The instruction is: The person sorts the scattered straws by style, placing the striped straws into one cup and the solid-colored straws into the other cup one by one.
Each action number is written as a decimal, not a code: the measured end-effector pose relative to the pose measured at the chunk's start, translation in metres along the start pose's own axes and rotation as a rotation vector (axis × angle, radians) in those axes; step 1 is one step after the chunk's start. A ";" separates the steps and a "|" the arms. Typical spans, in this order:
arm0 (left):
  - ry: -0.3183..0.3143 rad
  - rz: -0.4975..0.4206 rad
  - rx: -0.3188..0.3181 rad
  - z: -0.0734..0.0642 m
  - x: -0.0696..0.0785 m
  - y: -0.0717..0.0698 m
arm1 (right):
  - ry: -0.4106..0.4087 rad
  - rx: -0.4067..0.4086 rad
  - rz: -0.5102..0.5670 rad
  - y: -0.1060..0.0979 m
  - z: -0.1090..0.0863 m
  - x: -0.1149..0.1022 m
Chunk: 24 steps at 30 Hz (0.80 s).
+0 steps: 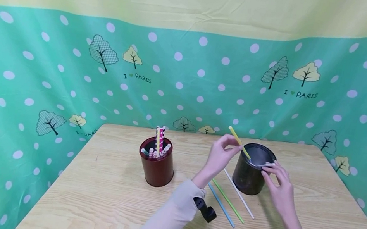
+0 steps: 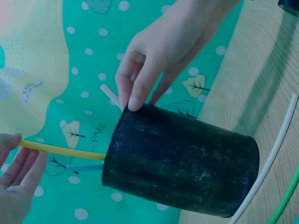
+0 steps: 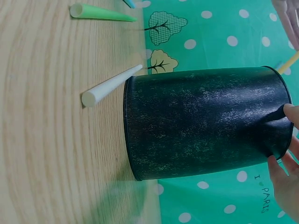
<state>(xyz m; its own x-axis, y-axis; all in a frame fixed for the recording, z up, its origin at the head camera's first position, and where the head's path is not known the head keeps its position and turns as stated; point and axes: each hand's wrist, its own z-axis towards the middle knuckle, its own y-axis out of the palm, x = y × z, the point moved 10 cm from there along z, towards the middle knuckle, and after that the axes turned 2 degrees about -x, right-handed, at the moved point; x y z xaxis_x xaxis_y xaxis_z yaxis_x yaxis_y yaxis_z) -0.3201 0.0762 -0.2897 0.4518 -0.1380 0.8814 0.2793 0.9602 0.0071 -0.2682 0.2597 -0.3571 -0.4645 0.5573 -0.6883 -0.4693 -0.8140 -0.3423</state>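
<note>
My left hand point(image 1: 218, 156) pinches a thin yellow stick point(image 1: 237, 137) between thumb and fingers, and its lower end reaches into the mouth of a black can point(image 1: 248, 178). The right hand point(image 1: 280, 188) grips the can's near right rim, thumb outside, as the right wrist view also shows. Beside those fingers a white stick point(image 2: 110, 94) pokes out of the can. A light blue stick point(image 2: 84, 167) also juts from the opening, below the yellow one in the left wrist view. The can stands upright on the table; its inside is mostly hidden.
A dark red can point(image 1: 158, 171) to the left holds several patterned sticks point(image 1: 159, 138). Between my forearms lie a blue stick point(image 1: 221, 206), a green stick point(image 1: 229, 201) and a white stick point(image 1: 240, 197) on the wooden table point(image 1: 94, 196). A green dotted curtain point(image 1: 190, 68) hangs behind.
</note>
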 end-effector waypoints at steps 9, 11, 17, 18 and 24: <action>-0.006 0.173 0.013 0.012 -0.039 0.001 | -0.014 -0.001 0.009 0.001 -0.001 0.012; 0.010 0.225 0.011 0.011 -0.040 0.001 | -0.020 0.010 0.028 0.001 -0.002 0.013; 0.032 0.284 -0.003 0.006 -0.047 -0.004 | -0.007 0.000 0.000 0.001 -0.002 0.014; 0.019 0.280 -0.007 0.004 -0.050 -0.006 | -0.007 -0.003 -0.005 0.001 -0.002 0.014; -0.073 0.288 -0.048 -0.009 -0.070 -0.013 | -0.016 -0.006 -0.012 0.002 -0.002 0.010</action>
<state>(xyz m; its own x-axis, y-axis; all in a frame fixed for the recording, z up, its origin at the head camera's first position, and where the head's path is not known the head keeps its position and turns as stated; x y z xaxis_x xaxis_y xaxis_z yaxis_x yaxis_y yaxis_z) -0.3478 0.0709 -0.3559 0.4568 0.1577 0.8755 0.1887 0.9446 -0.2687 -0.2726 0.2639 -0.3659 -0.4704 0.5696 -0.6740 -0.4706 -0.8081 -0.3544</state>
